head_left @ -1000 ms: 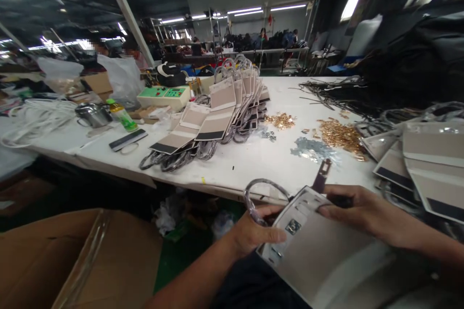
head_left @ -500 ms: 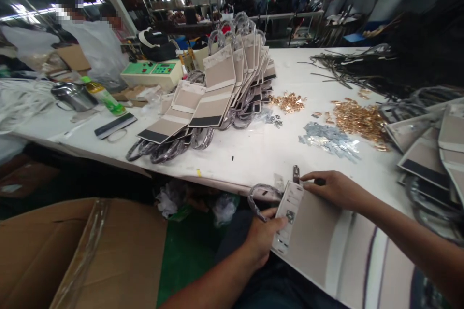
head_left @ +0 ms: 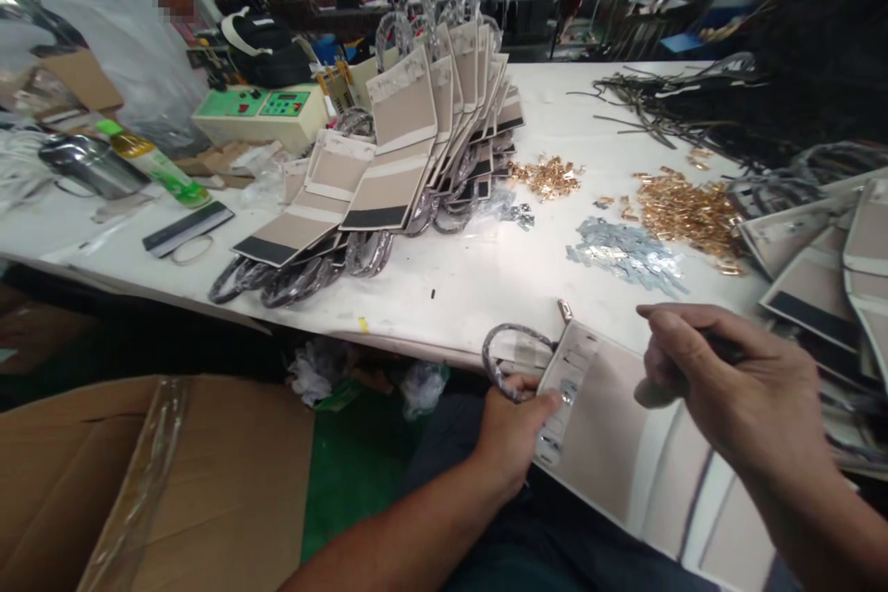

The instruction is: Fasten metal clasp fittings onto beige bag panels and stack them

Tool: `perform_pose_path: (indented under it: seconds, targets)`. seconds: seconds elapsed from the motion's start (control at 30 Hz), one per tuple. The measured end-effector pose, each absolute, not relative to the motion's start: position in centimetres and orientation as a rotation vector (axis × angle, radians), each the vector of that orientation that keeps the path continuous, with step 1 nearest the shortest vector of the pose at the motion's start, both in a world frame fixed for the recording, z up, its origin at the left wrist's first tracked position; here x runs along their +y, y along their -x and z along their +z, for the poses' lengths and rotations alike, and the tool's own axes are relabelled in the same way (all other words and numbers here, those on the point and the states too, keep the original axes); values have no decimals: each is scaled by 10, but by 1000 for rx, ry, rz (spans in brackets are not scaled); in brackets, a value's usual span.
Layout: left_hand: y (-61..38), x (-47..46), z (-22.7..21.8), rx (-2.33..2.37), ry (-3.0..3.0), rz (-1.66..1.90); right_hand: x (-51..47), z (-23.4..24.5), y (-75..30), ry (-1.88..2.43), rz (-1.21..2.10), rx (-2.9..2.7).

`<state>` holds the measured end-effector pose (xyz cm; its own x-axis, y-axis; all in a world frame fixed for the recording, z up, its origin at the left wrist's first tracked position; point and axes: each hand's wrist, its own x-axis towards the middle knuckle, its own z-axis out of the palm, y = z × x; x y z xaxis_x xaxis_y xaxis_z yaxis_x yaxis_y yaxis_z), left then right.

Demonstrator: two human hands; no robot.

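My left hand (head_left: 517, 425) grips the edge of a beige bag panel (head_left: 610, 398), its thumb pressed beside a small metal plate (head_left: 567, 391) on the pale end strip. A plastic-wrapped handle loop (head_left: 510, 333) sticks out from that edge, next to my left fingers. At the panel's far corner a small metal clasp piece (head_left: 565, 309) projects over the table. My right hand (head_left: 721, 379) is raised above the panel, fingers curled and closed. Something dark shows inside its grip, but its kind is hidden.
On the white table (head_left: 486, 287) are a stack of similar panels (head_left: 409, 129), gold metal pieces (head_left: 684, 213), and flat silver plates (head_left: 624, 254). More panels (head_left: 819, 287) lie at right, black strips (head_left: 645, 102) behind. A cardboard box (head_left: 208, 481) stands at lower left.
My right hand has lifted off the panel's far corner and moved right and toward me, its fingers curling. My left hand keeps its hold on the panel. The view has shifted slightly.
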<state>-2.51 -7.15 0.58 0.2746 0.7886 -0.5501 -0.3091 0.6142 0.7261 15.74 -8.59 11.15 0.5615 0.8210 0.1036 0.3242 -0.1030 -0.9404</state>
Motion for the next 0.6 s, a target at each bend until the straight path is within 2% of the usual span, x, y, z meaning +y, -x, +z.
perform_pose_path:
  seconds: [0.13,0.3,0.6]
  targets:
    - [21,-74,6,1075,-484,785,-89,90,-147,1571,789,-889]
    - [20,-77,1,1106,-421,787,-88,71,-148,1512,884,-813]
    - [8,-74,-2,1135,-353,827,-77,75,-128,1095,664,-722]
